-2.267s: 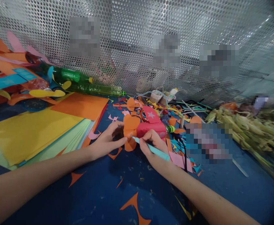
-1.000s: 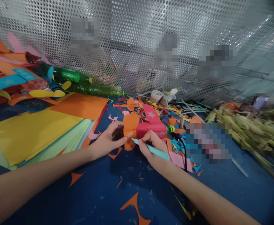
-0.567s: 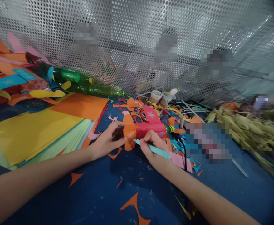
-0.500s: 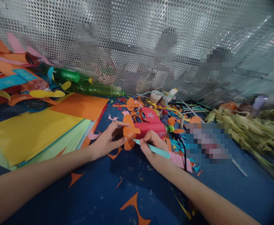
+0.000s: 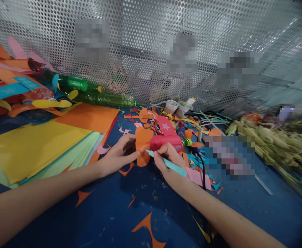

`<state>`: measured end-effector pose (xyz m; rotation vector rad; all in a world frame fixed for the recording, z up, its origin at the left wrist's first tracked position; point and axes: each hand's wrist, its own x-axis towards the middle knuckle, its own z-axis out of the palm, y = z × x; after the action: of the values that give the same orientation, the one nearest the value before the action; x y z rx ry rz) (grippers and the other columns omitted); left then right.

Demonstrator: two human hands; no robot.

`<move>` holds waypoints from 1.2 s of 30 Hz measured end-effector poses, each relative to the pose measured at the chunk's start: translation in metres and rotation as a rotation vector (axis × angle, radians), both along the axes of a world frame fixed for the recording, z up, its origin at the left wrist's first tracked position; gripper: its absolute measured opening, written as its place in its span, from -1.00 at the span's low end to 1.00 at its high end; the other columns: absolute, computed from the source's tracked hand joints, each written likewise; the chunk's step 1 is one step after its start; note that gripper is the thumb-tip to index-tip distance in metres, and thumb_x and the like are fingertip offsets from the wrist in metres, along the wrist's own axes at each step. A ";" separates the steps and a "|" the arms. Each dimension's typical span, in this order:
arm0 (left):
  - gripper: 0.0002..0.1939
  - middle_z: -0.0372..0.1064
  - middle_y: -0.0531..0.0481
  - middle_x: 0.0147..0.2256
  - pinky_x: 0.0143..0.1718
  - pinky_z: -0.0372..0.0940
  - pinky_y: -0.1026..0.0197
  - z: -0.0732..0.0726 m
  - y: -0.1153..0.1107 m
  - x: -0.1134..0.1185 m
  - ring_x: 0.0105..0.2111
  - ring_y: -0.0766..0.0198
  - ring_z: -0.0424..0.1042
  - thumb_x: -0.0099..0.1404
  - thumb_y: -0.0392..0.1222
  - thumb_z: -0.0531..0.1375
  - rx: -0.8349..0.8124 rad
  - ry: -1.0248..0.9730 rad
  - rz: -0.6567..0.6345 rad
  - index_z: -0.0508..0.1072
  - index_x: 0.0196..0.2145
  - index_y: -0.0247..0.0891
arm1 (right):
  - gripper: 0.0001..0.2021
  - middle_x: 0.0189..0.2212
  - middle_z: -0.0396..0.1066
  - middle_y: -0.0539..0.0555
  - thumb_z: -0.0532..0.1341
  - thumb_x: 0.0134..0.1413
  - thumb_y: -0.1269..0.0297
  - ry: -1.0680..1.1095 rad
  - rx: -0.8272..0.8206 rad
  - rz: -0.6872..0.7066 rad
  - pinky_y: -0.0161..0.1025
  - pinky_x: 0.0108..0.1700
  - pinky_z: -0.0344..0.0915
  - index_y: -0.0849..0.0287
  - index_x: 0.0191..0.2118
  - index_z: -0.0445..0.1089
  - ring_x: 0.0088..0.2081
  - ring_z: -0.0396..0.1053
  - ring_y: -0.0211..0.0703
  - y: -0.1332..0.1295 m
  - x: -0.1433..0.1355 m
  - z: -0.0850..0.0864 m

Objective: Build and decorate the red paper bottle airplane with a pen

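A light turquoise marker (image 5: 174, 167) is gripped in my right hand (image 5: 170, 165) like a pen. Its tip touches or nearly touches an orange paper cutout (image 5: 142, 159) with rounded lobes. My left hand (image 5: 117, 153) holds the left edge of this cutout between thumb and fingers. Behind it, on the right, lies a bottle wrapped in red paper (image 5: 162, 142) with a green cap (image 5: 186, 142). A red paper flap with a pale star (image 5: 165, 126) stands at the bottle's far side.
Stacked coloured paper (image 5: 40, 148) lies on the left, below paper-and-bottle models (image 5: 24, 88) and green bottles (image 5: 107, 100). Paper scraps (image 5: 151, 229) litter the blue table (image 5: 109, 213). Dried husks (image 5: 272, 144) lie on the right. A perforated metal screen (image 5: 140, 38) stands behind.
The orange cutout has turned slightly, so its upper lobe shows broader. The marker tip has shifted slightly left and up on it. My left hand has barely moved.
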<state>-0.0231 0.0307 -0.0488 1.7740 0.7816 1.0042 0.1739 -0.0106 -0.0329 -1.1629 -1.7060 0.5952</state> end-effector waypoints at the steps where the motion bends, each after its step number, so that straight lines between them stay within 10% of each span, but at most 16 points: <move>1: -0.59 0.26 -0.11 -0.04 0.02 0.25 0.02 0.000 0.000 0.000 -0.07 0.18 0.32 0.25 -0.15 0.15 -0.015 -0.011 -0.004 0.18 0.04 -0.18 | -0.83 -0.58 0.08 -0.12 0.14 0.13 0.34 0.003 0.003 0.002 -0.33 -0.53 0.03 0.11 -0.45 0.13 -0.57 0.05 -0.33 0.000 0.000 -0.001; 36: -0.50 0.27 -0.16 0.05 0.12 0.18 -0.08 -0.003 0.002 0.001 0.05 0.13 0.31 0.22 -0.11 0.16 -0.109 -0.083 -0.029 0.11 0.08 -0.16 | -0.77 -0.64 0.03 -0.15 0.13 0.11 0.32 0.107 -0.003 -0.021 -0.34 -0.56 0.00 0.11 -0.51 0.07 -0.61 0.02 -0.34 0.002 -0.002 0.015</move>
<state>-0.0221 0.0330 -0.0515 1.6356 0.7431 0.9912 0.1723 -0.0088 -0.0181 -1.1300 -1.6006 0.6357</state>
